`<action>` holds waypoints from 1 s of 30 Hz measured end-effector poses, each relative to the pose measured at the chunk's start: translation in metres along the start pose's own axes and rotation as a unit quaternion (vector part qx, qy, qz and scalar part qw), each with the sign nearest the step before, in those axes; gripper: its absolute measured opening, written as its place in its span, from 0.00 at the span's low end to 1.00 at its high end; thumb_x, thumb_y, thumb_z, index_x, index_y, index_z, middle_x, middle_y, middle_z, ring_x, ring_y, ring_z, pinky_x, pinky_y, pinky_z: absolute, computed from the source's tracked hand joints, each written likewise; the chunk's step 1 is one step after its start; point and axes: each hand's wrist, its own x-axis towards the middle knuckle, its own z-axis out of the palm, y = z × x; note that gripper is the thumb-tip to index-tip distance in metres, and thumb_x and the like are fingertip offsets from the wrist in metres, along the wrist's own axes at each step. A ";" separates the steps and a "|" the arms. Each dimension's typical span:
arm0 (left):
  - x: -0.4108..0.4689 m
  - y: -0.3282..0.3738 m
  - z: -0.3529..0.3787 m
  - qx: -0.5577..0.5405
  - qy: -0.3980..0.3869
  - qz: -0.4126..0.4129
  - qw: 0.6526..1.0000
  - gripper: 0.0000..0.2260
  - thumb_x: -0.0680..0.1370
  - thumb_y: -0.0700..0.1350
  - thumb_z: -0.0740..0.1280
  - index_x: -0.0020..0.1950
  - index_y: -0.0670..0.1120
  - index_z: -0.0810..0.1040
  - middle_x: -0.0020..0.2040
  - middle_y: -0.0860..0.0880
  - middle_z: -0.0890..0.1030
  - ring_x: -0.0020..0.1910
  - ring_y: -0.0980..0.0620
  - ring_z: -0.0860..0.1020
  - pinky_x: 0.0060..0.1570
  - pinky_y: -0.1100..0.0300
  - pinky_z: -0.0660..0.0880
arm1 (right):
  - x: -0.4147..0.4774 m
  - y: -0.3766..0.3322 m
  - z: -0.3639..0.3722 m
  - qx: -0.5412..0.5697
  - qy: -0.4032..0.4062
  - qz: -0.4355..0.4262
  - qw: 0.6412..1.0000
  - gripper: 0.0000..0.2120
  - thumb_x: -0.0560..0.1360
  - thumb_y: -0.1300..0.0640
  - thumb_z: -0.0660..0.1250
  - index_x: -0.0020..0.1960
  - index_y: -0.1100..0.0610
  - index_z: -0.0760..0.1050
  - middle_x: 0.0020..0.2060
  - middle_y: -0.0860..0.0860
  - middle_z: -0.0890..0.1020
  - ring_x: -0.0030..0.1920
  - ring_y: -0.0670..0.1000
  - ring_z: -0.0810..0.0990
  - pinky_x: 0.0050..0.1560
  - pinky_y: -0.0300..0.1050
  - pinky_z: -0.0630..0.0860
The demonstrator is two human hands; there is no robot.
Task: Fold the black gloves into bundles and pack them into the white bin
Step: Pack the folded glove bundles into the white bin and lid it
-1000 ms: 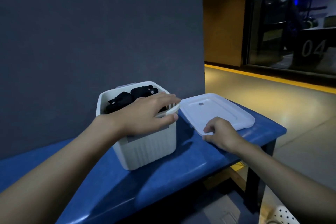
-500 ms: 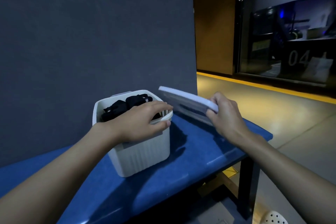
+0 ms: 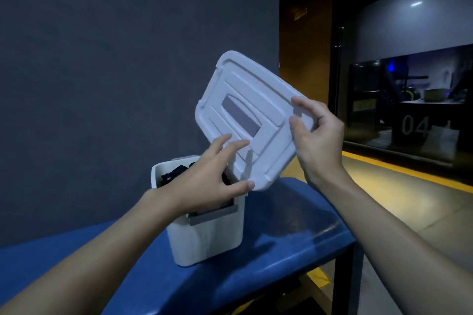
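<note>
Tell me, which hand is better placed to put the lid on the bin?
Probably the right hand: it pinches the lid at its edge, holding it tilted above the bin. The left hand only touches the lid's lower corner with spread fingers.

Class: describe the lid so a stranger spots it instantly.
On the blue bench by the dark wall stands a white bin. Above it, the right hand pinches the tilted lid; the left hand touches it. It alone is flat, with a grey rectangular centre.
</note>
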 end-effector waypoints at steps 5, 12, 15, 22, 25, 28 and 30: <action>-0.018 -0.001 -0.009 -0.014 0.058 -0.019 0.998 0.36 0.71 0.63 0.73 0.73 0.70 0.58 0.78 0.63 0.43 0.78 0.60 0.46 0.70 0.57 0.59 | -0.016 0.000 0.031 0.099 -0.014 0.137 0.986 0.21 0.73 0.68 0.69 0.62 0.52 0.74 0.56 0.45 0.78 0.58 0.46 0.78 0.56 0.45 0.80; -0.054 -0.040 -0.027 0.060 0.043 -0.081 0.994 0.29 0.75 0.63 0.69 0.75 0.63 0.66 0.80 0.51 0.57 0.79 0.60 0.45 0.77 0.53 0.54 | -0.041 0.039 0.052 0.029 -0.206 0.241 0.948 0.21 0.72 0.58 0.74 0.62 0.58 0.71 0.52 0.48 0.81 0.53 0.51 0.80 0.45 0.37 0.76; -0.063 -0.056 -0.029 0.065 -0.009 -0.097 0.993 0.29 0.74 0.65 0.68 0.74 0.65 0.66 0.82 0.51 0.53 0.79 0.60 0.41 0.76 0.58 0.50 | -0.053 0.055 0.055 -0.087 -0.273 0.229 0.930 0.20 0.67 0.42 0.74 0.52 0.52 0.76 0.45 0.47 0.81 0.46 0.49 0.79 0.37 0.38 0.73; -0.063 -0.073 -0.021 0.034 -0.073 -0.102 0.991 0.27 0.74 0.65 0.68 0.73 0.68 0.67 0.82 0.52 0.53 0.79 0.64 0.42 0.76 0.61 0.50 | -0.072 0.073 0.056 -0.153 -0.263 0.244 0.921 0.27 0.62 0.32 0.70 0.54 0.46 0.74 0.52 0.49 0.77 0.59 0.53 0.72 0.51 0.47 0.76; -0.060 -0.077 -0.019 0.038 -0.090 -0.096 0.991 0.27 0.74 0.66 0.67 0.72 0.69 0.65 0.82 0.53 0.54 0.79 0.64 0.42 0.76 0.60 0.50 | -0.075 0.073 0.052 -0.163 -0.248 0.232 0.926 0.21 0.70 0.40 0.72 0.56 0.50 0.74 0.51 0.47 0.72 0.61 0.50 0.63 0.52 0.45 0.68; -0.058 -0.077 -0.019 0.071 -0.106 -0.100 0.987 0.26 0.76 0.67 0.64 0.73 0.68 0.65 0.80 0.57 0.57 0.79 0.64 0.46 0.78 0.49 0.51 | -0.079 0.076 0.053 -0.184 -0.250 0.231 0.922 0.22 0.71 0.41 0.71 0.59 0.51 0.73 0.54 0.49 0.69 0.60 0.48 0.60 0.53 0.43 0.64; -0.058 -0.076 -0.020 0.113 -0.118 -0.116 0.980 0.24 0.77 0.67 0.61 0.73 0.68 0.64 0.76 0.61 0.61 0.77 0.63 0.52 0.76 0.37 0.48 | -0.082 0.080 0.053 -0.186 -0.258 0.232 0.919 0.25 0.71 0.39 0.70 0.61 0.54 0.74 0.56 0.49 0.69 0.63 0.50 0.62 0.55 0.43 0.65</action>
